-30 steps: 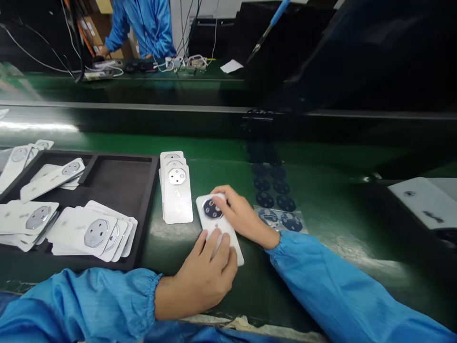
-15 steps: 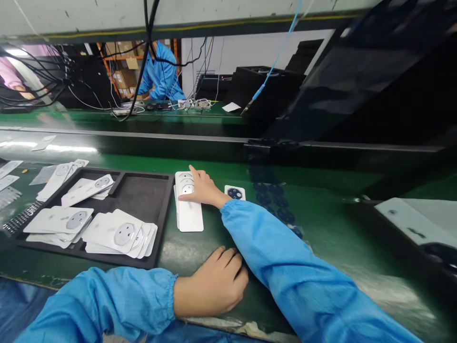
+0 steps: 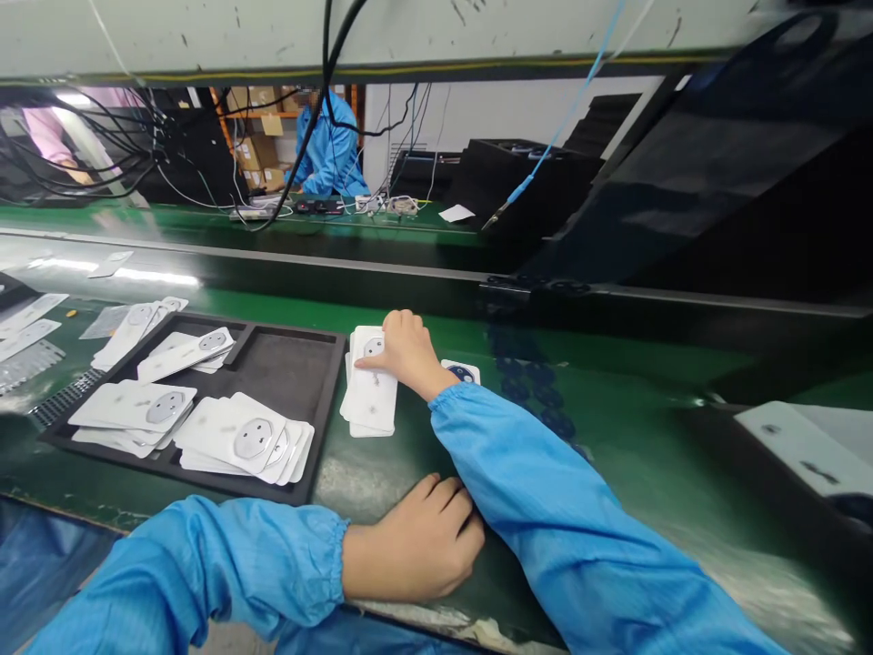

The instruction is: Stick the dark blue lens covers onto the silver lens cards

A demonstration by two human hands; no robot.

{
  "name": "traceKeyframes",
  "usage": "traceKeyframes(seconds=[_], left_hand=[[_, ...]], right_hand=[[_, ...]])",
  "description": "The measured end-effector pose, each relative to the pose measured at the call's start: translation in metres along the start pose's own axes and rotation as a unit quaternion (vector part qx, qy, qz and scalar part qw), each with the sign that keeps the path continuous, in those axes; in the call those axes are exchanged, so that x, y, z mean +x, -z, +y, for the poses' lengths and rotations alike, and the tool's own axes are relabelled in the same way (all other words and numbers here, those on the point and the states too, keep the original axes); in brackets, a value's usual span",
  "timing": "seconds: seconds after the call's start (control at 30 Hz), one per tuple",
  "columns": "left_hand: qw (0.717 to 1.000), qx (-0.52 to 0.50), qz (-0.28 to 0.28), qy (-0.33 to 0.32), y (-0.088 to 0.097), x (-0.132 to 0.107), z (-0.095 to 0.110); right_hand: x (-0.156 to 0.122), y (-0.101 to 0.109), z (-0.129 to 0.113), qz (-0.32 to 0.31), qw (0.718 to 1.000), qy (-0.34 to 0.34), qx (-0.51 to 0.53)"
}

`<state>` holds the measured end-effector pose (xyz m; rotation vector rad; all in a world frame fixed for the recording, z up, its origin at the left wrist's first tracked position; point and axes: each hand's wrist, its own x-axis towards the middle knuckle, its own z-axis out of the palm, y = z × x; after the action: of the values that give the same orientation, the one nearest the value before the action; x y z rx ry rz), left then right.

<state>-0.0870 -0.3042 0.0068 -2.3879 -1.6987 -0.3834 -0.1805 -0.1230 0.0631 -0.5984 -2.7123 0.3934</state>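
The stack of white cards (image 3: 372, 396) lies on the green desk (image 3: 647, 409), just beside the right wall of the black tray (image 3: 286, 373). Each card shows a grey rounded panel near its far end. The right hand (image 3: 407, 350) lies over the far end of the stack, fingers curled across the top and the thumb pressed flat on the uppermost card. Whether its grip pinches a card or only rests there, I cannot tell. The blue sleeve runs back across the desk toward the near edge.

Just right of that hand sits a small white piece (image 3: 464, 371) with a dark round inset, partly hidden by the wrist. Further right lie dark round stickers (image 3: 556, 421).

The left hand (image 3: 417, 543) rests knuckles up on the desk near its front edge, its grip loose and holding nothing.

The tray holds fanned piles of similar cards (image 3: 235, 441). Beyond the dark conveyor, a co-worker (image 3: 332, 150) in blue stands at another bench.
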Motion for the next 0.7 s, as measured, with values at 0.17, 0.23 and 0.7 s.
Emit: traceKeyframes(seconds=[0.17, 0.23, 0.7], left_hand=[[1.000, -0.006, 0.020, -0.012, 0.009, 0.001, -0.001], [0.997, -0.013, 0.061, -0.041, 0.014, 0.000, 0.000], [0.972, -0.113, 0.043, -0.201, 0.008, -0.003, 0.004]], right_hand=[[-0.021, 0.026, -0.013, 0.006, 0.999, -0.017, 0.052], [-0.029, 0.045, -0.008, 0.012, 0.993, -0.022, 0.117], [-0.165, 0.028, 0.068, -0.090, 0.962, 0.163, 0.198]])
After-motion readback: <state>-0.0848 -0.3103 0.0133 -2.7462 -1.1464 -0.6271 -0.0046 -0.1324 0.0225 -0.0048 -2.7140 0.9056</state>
